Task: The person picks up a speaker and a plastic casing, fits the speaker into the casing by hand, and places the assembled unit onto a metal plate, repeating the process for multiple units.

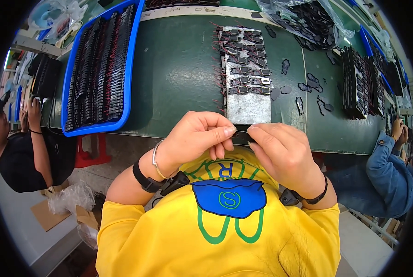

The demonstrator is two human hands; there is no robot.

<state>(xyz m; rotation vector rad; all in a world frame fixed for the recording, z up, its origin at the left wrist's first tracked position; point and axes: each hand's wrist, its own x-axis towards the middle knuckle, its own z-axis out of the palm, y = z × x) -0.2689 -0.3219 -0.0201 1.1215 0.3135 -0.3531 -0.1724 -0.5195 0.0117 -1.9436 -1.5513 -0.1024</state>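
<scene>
At the near edge of the table, my left hand point(199, 136) and my right hand point(282, 145) meet with thumbs and fingertips pinched. Between them is a small dark part point(241, 135), mostly covered by the fingers, its exact kind unclear. Just beyond them lies a silver metal plate point(248, 111) with a bare near end. Rows of small black parts point(244, 89) with rectangular silver-rimmed faces, like little speakers, sit on its far portion. Thin red wires stick out along the plate's left side.
A blue tray point(127, 92) full of black parts in rows stands left. Loose flat black pieces point(313, 83) lie right of the plate, below an open clear bag point(340, 27) of more. Stacked black parts point(354, 87) stand farther right. Co-workers sit left point(26, 152) and right point(386, 175).
</scene>
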